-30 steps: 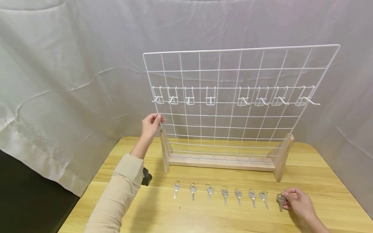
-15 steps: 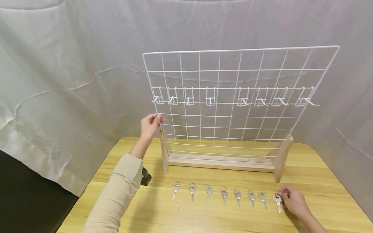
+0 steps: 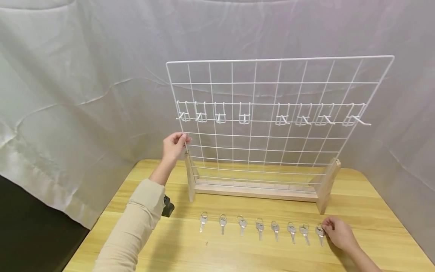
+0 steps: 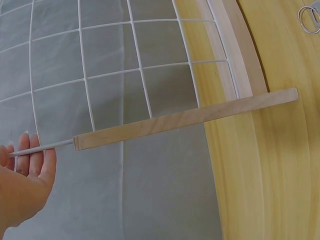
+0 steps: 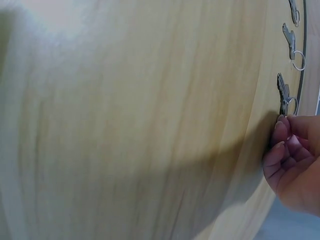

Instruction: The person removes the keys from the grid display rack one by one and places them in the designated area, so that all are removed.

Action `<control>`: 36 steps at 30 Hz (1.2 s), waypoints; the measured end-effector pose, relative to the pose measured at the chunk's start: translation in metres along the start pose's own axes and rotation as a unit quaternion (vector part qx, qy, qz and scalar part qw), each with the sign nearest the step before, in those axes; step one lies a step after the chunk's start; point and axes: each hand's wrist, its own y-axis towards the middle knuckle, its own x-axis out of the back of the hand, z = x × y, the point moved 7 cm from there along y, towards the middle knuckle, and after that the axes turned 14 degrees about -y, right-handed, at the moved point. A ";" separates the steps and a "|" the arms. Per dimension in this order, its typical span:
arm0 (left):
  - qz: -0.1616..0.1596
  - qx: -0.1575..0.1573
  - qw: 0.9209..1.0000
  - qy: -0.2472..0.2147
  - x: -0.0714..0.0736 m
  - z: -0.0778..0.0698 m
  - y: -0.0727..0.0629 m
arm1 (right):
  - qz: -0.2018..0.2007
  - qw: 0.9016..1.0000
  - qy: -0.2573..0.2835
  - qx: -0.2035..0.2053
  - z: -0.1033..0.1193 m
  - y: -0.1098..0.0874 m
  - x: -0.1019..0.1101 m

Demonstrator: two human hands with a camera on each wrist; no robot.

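Note:
A white wire grid panel [image 3: 258,136] stands upright in a wooden base [image 3: 255,192], with several white hooks [image 3: 244,118] in a row across it. My left hand [image 3: 174,145] holds the grid's left edge wire between thumb and fingers, just above the wooden side post [image 4: 175,122]. Keys with rings lie in a row on the table in front of the base. At the row's right end, my right hand [image 3: 341,234] pinches the last key [image 3: 320,231] near its ring; in the right wrist view its fingertips [image 5: 281,120] meet the head of that key.
More keys, such as one at the row's left end [image 3: 203,220], lie spaced out on the wooden table [image 3: 238,257]. Grey cloth [image 3: 102,94] hangs behind and at both sides. A black device [image 3: 168,207] sits at the left wrist.
My right hand has shifted left with the last key, bringing it closer to the row and down onto the table. The left hand keeps its hold on the grid edge.

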 end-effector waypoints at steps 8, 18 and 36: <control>-0.003 -0.013 1.000 -0.006 0.001 0.001 -0.001 | 0.004 1.000 0.002 0.000 0.001 0.002 0.004; 0.000 -0.002 1.000 -0.017 -0.003 0.003 -0.001 | 0.043 0.997 0.045 -0.045 -0.011 -0.003 0.003; 0.056 -0.044 0.997 0.034 -0.003 0.003 -0.008 | 0.000 0.999 0.042 -0.027 -0.011 -0.009 0.024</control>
